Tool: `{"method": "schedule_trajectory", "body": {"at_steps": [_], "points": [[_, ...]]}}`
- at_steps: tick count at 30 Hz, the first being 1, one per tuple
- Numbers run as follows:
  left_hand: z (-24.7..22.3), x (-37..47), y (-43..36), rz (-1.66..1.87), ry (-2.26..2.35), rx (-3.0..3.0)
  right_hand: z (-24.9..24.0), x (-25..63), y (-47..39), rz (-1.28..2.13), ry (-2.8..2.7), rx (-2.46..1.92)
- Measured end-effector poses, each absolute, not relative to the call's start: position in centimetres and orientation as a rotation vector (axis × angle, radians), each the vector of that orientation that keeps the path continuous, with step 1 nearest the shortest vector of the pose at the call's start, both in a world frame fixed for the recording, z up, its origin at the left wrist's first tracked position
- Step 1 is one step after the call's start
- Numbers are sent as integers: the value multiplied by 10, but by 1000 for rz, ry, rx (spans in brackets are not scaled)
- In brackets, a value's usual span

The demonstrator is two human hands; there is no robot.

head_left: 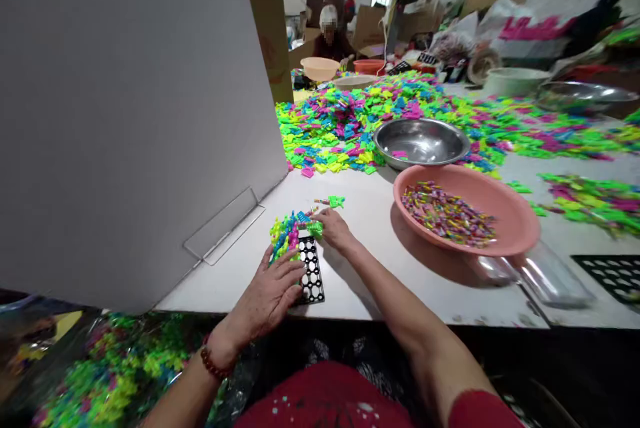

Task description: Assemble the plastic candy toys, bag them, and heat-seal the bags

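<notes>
A black plastic tray with round holes (pixel 313 275) lies at the front edge of the white table. Small plastic pieces in blue, pink, yellow and green (pixel 286 235) fill its left side. My left hand (pixel 273 288) rests over the tray's lower left part, fingers stretched out and covering some pieces. At the tray's top right corner, my right hand (pixel 336 229) has its fingers curled together at a small green plastic piece (pixel 315 229); the fingertips are partly hidden. Just beyond it lies another green piece (pixel 337 201) with a thin stick-like part at its left.
A pink basin (pixel 520 215) of small wrapped sticks stands at right, by a steel bowl (pixel 425 138). Behind spreads a heap of coloured pieces (pixel 360 105). A tall grey panel (pixel 150 115) and a wire frame (pixel 225 235) stand at left. A person (pixel 330 38) sits across the table.
</notes>
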State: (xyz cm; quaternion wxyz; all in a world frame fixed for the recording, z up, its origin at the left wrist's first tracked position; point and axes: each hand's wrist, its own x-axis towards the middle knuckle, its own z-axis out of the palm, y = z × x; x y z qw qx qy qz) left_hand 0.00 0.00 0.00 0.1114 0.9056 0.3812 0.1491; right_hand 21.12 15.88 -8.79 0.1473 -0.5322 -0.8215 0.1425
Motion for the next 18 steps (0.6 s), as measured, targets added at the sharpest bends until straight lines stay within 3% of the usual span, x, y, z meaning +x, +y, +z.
{"method": "schedule_trajectory", "body": {"at_steps": [7,13,18], "points": [[-3,-16,-3,419,1249,2645,-75,218,179,436,-2355,-1556],[-10,-23,2,501,1248,2657,-83,252,120,562,-2167,-1652],[-15,-13,6,670,1226,2582,-86,232,58,869,-1973,-1534]]}}
